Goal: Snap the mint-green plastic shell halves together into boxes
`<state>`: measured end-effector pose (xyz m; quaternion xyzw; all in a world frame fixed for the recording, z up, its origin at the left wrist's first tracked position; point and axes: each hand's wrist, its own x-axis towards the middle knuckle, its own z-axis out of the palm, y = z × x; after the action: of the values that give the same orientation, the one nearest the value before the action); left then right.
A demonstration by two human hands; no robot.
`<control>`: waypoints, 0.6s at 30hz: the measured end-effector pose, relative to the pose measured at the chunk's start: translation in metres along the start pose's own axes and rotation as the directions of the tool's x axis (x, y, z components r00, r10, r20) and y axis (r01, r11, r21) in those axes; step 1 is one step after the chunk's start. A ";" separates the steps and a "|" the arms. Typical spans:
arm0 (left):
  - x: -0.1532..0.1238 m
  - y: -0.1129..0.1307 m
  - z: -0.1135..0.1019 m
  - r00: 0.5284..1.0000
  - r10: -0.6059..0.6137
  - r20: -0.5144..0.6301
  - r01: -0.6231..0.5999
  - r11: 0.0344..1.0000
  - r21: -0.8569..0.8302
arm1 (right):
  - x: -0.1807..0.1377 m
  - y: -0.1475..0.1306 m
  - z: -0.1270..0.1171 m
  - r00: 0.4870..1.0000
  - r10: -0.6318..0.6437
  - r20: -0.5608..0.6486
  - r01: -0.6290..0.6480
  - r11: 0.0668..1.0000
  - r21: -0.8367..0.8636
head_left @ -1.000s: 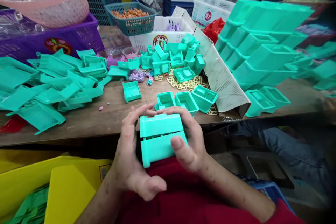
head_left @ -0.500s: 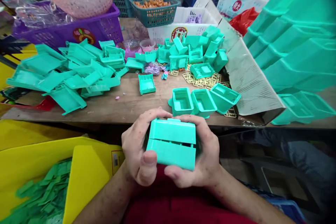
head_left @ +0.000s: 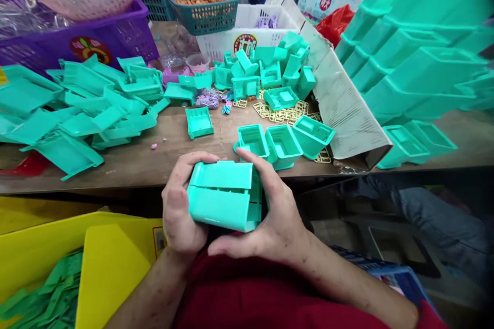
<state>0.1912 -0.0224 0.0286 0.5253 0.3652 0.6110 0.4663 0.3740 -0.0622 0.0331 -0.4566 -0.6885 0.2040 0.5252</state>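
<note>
Between my two hands is a boxy turquoise plastic piece [head_left: 219, 195], with a slit running across its upper face and a gap along its right side. My left hand [head_left: 181, 211] grips its left end, the thumb bent against the near left corner. Around the right end curves my right hand [head_left: 266, 211], its fingers along the far edge and its thumb below the near edge. Just beyond the hands, several open turquoise bins [head_left: 283, 141] stand in a row on the table. A shallow turquoise part [head_left: 199, 122] lies alone to their left.
Loose turquoise panels [head_left: 88, 97] are heaped at left, and more small parts [head_left: 266, 69] at centre back. A cardboard flap [head_left: 339, 97] stands before stacked turquoise bins [head_left: 417, 61]. Yellow boxes [head_left: 111, 277] hold green pieces at lower left. Baskets [head_left: 208, 15] line the back.
The turquoise piece has turned slightly, so the gap at its right end now shows. My right hand has loosened and shifted around that end. The whole view has swung to the right.
</note>
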 end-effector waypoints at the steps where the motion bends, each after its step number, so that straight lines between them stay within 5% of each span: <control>1: 0.001 0.000 0.003 0.999 -0.036 -0.025 0.034 0.998 -0.057 | 0.001 0.000 0.000 1.000 -0.012 0.011 0.012 1.000 -0.021; 10: 0.004 0.004 0.008 0.992 0.115 0.045 -0.114 0.993 -0.028 | 0.015 -0.003 -0.004 0.985 -0.166 -0.039 0.165 0.986 -0.031; 18: -0.006 -0.001 0.006 0.985 0.167 0.050 -0.168 0.985 0.031 | 0.005 0.002 -0.013 0.998 -0.058 0.013 0.057 0.996 0.061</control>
<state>0.1974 -0.0287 0.0272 0.5767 0.3194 0.6287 0.4124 0.3868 -0.0593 0.0393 -0.4189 -0.6988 0.2130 0.5393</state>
